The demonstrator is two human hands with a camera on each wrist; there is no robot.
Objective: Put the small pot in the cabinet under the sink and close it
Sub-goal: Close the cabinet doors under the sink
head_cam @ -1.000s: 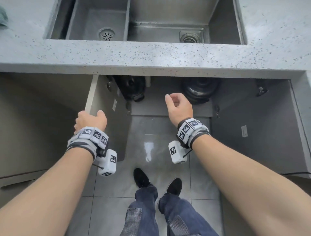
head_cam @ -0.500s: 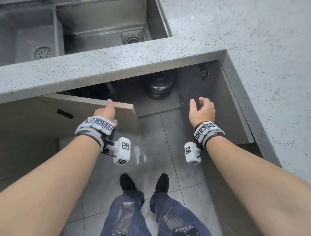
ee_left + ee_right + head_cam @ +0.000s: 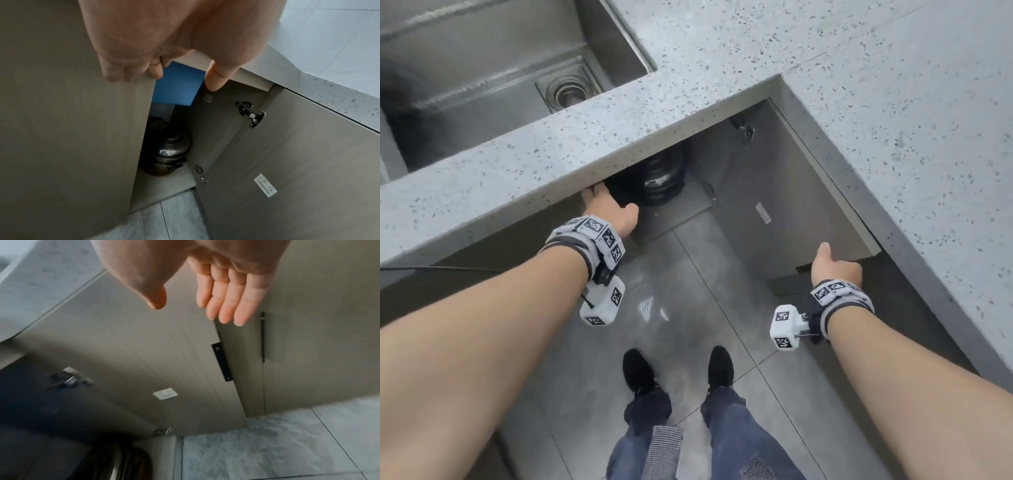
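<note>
The small steel pot (image 3: 662, 174) (image 3: 168, 149) stands inside the cabinet under the sink (image 3: 482, 85), at its right side. My left hand (image 3: 607, 210) (image 3: 133, 69) grips the top free edge of the left door (image 3: 72, 129), which leaves only a narrow gap. The right door (image 3: 774, 212) (image 3: 298, 170) (image 3: 144, 345) stands wide open. My right hand (image 3: 832, 265) (image 3: 224, 301) is at that door's free edge with straight fingers, holding nothing. I cannot tell whether it touches the door. The pot (image 3: 115, 465) shows only partly in the right wrist view.
The speckled grey countertop (image 3: 859, 102) overhangs the cabinet and turns a corner on the right. A black strip handle (image 3: 222, 361) sits on the right door's edge. Something blue (image 3: 176, 87) shows up inside the cabinet. My feet (image 3: 640, 373) stand on the grey tiled floor (image 3: 688, 291).
My left hand has swung the left door from wide open to nearly shut. My right hand has moved from the middle of the opening out to the right door's free edge.
</note>
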